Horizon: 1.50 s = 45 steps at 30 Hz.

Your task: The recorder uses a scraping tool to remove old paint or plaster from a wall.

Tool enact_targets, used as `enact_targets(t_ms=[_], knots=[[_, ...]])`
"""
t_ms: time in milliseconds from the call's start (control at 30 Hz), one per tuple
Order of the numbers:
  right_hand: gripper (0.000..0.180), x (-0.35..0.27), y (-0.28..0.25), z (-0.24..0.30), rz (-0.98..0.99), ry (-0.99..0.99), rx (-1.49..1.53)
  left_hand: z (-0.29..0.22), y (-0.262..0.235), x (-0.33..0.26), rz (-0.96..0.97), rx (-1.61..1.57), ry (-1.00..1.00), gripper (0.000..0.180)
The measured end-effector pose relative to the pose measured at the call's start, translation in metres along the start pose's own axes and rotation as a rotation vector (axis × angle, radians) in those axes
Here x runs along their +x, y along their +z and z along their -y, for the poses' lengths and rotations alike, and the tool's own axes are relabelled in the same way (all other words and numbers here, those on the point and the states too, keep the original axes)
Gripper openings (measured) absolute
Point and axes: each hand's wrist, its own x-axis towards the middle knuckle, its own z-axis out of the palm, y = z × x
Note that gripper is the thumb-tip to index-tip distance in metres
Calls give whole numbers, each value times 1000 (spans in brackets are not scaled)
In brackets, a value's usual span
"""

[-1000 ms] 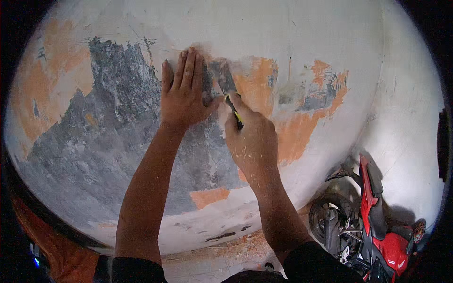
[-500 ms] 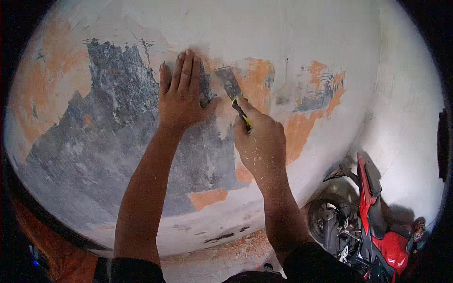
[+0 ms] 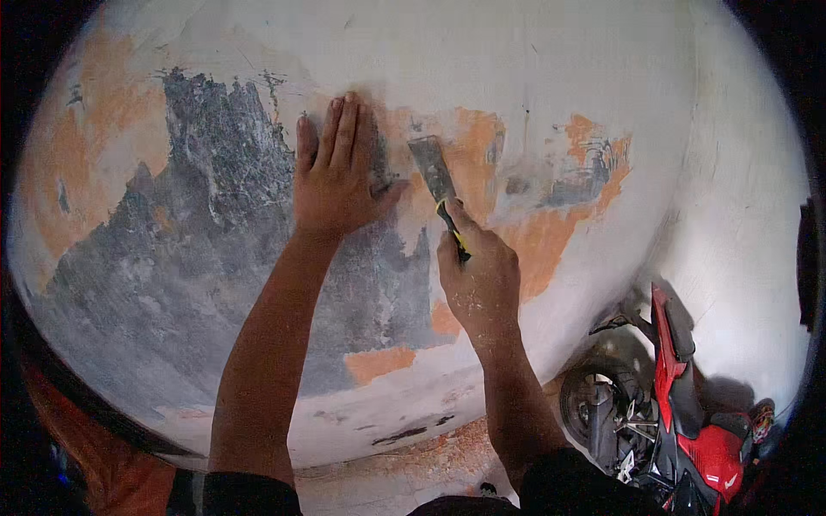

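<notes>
fingers of the right hand point(image 3: 482, 279) clenched around the yellow-and-black handle of a paint scraper point(image 3: 437, 191), its blade laid flat on the wall point(image 3: 516, 60) just beside the left hand point(image 3: 337, 176), whose released fingers press flat on the plaster. a broad grey patch point(image 3: 198, 258) left of the hands is already bare, by the look of it, while orange paint point(image 3: 533, 241) and white coating right and above remain; a red motorcycle point(image 3: 680, 413) stands below.

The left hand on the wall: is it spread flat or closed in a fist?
Spread flat. The left hand lies palm-down on the wall, fingers straight and pointing up, thumb out toward the scraper.
</notes>
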Motion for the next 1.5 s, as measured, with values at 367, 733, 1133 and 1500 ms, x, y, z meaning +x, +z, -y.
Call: enact_targets(t_ms=[367,733,1133,1500], knots=[[44,-12,-1,-8,-60,-20,-29,-3,4,-1,-47,-38,9,101],[42,16,-21,-1,-31,27,-63,-13,8,-2,20,-19,-5,99],[49,-74,24,-69,57,29,6,-43,17,-64,123,-29,-2,89],[56,-60,35,-91,108,-16,72,-90,43,-197,183,30,117,65]])
